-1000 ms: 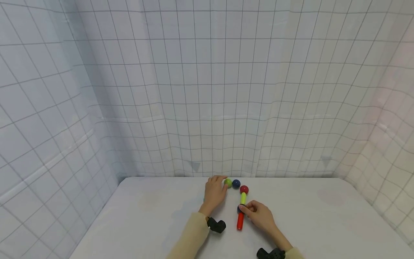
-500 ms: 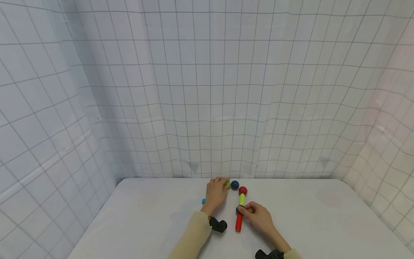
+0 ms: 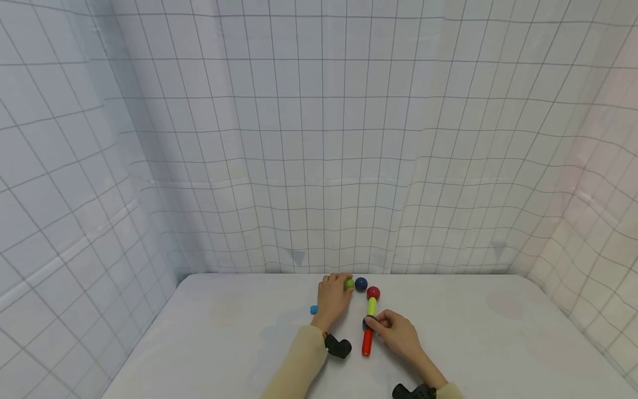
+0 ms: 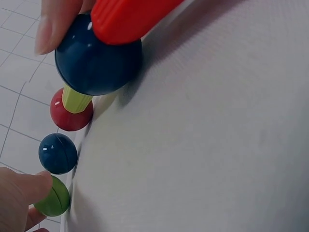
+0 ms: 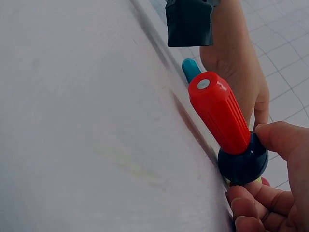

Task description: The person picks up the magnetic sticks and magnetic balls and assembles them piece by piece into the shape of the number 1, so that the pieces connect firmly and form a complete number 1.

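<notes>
My left hand [image 3: 333, 298] holds a green ball [image 4: 55, 199] between thumb and fingers at the back of the table. Right beside that ball is a loose dark blue ball [image 3: 361, 284]. My right hand [image 3: 399, 332] pinches another dark blue ball [image 4: 99, 67], which joins a ribbed red rod [image 3: 366, 342] and a yellow rod [image 3: 371, 306]. The red rod points toward me, its free end showing a silvery disc in the right wrist view. At the yellow rod's far end sits a red ball [image 3: 373, 293]. These parts form one nearly straight line.
A blue rod [image 3: 313, 310] lies left of my left wrist, partly hidden by it. The white table [image 3: 224, 343] ends at a gridded white curtain [image 3: 324, 166] behind and at the sides. Each wrist carries a black camera mount [image 3: 339, 347].
My left hand has shifted slightly right and its fingers have come over the green ball. More of the blue rod shows beside the wrist. The right hand keeps its grip on the dark blue ball.
</notes>
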Available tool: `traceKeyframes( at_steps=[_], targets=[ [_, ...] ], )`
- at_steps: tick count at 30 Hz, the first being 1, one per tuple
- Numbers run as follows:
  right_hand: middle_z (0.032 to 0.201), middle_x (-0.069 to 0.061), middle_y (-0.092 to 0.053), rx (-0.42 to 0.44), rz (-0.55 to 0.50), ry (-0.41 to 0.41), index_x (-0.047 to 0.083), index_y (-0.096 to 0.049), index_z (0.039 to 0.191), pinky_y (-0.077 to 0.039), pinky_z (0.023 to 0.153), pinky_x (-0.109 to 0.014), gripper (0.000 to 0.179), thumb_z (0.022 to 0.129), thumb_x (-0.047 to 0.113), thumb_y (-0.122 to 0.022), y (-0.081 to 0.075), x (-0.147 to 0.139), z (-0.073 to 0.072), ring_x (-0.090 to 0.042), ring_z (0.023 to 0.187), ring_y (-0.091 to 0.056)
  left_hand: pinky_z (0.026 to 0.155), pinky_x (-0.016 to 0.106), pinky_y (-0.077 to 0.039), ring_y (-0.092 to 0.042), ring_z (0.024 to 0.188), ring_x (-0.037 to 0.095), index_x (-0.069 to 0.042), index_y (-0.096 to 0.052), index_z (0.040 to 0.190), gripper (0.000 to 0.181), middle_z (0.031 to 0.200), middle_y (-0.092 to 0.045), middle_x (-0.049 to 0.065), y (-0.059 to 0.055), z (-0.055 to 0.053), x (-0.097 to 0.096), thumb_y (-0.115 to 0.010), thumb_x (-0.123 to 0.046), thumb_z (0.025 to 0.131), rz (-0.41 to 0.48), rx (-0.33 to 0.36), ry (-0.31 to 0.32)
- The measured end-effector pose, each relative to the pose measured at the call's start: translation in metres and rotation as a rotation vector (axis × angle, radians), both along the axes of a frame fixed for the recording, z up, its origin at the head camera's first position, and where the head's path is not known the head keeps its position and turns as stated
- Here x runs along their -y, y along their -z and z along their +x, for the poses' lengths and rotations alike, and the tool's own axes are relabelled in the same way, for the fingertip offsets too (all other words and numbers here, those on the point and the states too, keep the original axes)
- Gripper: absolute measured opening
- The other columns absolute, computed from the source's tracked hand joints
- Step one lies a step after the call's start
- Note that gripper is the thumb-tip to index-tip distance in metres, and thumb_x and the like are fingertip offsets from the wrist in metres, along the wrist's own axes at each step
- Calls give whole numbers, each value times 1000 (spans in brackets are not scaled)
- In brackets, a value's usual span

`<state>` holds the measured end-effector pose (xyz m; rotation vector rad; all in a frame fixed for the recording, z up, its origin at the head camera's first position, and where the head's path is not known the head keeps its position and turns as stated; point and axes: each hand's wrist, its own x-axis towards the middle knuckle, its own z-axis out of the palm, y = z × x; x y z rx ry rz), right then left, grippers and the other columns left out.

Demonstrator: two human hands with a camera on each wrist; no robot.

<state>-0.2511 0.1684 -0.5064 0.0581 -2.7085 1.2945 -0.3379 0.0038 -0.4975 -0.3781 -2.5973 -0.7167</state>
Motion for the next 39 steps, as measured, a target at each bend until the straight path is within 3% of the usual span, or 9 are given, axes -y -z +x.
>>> traceKeyframes(
  at_steps=[21,39],
  targets=[
    [61,6,-50,3,10,-6,12,-64,82,-29,47,-24,35,85,47,-67,1,2,1,-11,52,-43,75,38,-39,-51,87,26,-17,-60,109,29,98,-62,9,-3,5,3,-73,-26,85,-69,19,-57],
    [63,6,-50,12,19,7,13,-63,83,-28,49,-24,36,85,48,-66,-2,1,1,-11,55,-43,73,37,-37,-51,81,25,-15,-59,101,30,90,-64,7,-6,6,11,-76,-27,80,-45,17,-37]
  ],
)
